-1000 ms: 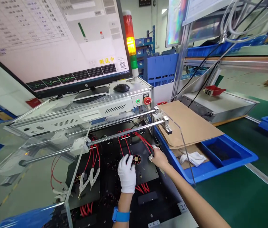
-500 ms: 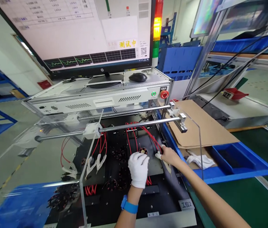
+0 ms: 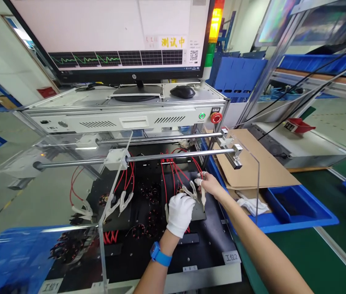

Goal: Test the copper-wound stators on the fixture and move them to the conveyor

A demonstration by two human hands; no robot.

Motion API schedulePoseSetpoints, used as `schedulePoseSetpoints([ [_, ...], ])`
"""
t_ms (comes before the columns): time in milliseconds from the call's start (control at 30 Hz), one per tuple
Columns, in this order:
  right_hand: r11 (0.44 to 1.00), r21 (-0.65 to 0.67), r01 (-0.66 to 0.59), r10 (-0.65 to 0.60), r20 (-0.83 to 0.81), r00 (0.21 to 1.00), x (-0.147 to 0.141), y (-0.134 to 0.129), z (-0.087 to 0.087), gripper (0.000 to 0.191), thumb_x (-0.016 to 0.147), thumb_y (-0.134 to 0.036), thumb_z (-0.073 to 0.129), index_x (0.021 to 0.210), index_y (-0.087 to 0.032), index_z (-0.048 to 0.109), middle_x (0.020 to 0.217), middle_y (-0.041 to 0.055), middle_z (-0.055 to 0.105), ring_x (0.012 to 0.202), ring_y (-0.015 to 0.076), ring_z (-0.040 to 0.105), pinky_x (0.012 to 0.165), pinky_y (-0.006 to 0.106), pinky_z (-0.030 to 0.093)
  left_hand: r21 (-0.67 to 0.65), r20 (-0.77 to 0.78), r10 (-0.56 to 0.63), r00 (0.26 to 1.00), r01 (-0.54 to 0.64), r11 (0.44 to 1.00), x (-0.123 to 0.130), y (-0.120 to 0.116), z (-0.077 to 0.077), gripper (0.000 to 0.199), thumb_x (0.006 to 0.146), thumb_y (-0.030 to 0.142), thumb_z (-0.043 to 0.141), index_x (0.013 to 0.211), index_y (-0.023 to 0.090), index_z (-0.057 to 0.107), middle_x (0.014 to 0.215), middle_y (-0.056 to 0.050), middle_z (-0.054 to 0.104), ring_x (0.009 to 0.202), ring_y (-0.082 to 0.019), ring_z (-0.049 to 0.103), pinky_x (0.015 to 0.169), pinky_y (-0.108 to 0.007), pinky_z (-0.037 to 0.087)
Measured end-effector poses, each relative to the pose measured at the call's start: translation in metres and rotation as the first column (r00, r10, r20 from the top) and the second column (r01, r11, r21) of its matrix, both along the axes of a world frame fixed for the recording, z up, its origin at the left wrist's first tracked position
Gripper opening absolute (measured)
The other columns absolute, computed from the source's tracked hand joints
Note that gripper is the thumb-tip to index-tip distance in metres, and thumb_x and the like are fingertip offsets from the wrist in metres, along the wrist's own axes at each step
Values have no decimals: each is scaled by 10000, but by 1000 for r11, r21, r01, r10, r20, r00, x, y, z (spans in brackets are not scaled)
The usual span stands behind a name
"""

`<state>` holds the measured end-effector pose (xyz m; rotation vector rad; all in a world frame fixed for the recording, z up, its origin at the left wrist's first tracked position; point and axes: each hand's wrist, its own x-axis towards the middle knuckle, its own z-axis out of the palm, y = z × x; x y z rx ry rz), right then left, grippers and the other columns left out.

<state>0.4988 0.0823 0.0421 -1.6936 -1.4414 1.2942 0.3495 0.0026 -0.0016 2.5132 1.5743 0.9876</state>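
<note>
My left hand (image 3: 179,215), in a white glove, has its fingers curled beside a small wound motor stator (image 3: 180,190) on the black plate. What its fingertips pinch is hidden. A pale clip (image 3: 191,190) on a red wire reaches over the stator to these fingertips. My right hand (image 3: 208,184), with white covers on its fingertips, is closed on another pale clip (image 3: 203,197), which hangs downward on its red wire. Part of a further pale clip (image 3: 166,212) shows just left of the glove.
Clear guard panel (image 3: 101,228) and metal rails (image 3: 179,155) cross over the bench. Several stators (image 3: 138,231) lie left of my hands. A monitor (image 3: 123,36) stands behind, above a red stop button (image 3: 216,118). Cardboard (image 3: 261,163) and a blue tray (image 3: 307,218) are at the right.
The view has shifted a little. One pale clip now reaches from the right side to my left fingertips at the stator. My right hand, earlier lower with the clips, now holds one clip upright.
</note>
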Motion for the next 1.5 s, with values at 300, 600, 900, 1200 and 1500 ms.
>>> schedulePoseSetpoints([
  [300, 968, 177, -179, 29, 629, 777, -12, -34, -1, 614, 748, -394, 551, 1263, -98, 393, 1112, 180, 544, 970, 277, 565, 780, 326, 419, 24, 151, 26, 988, -30, 999, -12, -2, -15, 75, 764, 197, 596, 805, 229, 649, 782, -10, 633, 862, -189, 533, 789, -341, 439],
  [600, 955, 179, -237, -9, 815, 580, -22, -56, -39, 522, 839, -342, 418, 1270, -51, 371, 1074, 186, 525, 935, 275, 568, 738, 324, 430, 105, 67, 105, 992, -112, 988, -13, -6, -7, 113, 788, 225, 564, 770, 264, 669, 712, 3, 651, 853, -192, 563, 873, -397, 408],
  [900, 934, 82, -347, 113, 855, 507, -17, -64, -35, 500, 809, -346, 491, 1206, -51, 422, 945, 187, 588, 862, 276, 593, 707, 322, 445, -3, 49, 177, 983, -177, 984, -10, -6, -2, 98, 759, 250, 595, 749, 307, 675, 719, 22, 661, 881, -209, 535, 936, -457, 341],
  [1200, 999, -31, 22, -30, -305, 952, 0, -24, -31, 311, 767, -439, 494, 933, -176, 481, 684, 32, 627, 566, 168, 603, 464, 258, 489, -17, 66, 131, 989, -130, 991, -14, -4, -9, 111, 773, 249, 590, 778, 317, 677, 765, 52, 672, 915, -204, 516, 957, -450, 320],
  [1500, 994, -99, 46, -92, -526, 845, -16, -23, -40, 274, 715, -387, 582, 847, -185, 452, 577, -17, 594, 455, 133, 570, 363, 216, 469, -30, 77, 121, 990, -119, 992, -16, -4, -12, 120, 764, 234, 594, 792, 318, 676, 775, 54, 674, 930, -209, 511, 969, -451, 306],
])
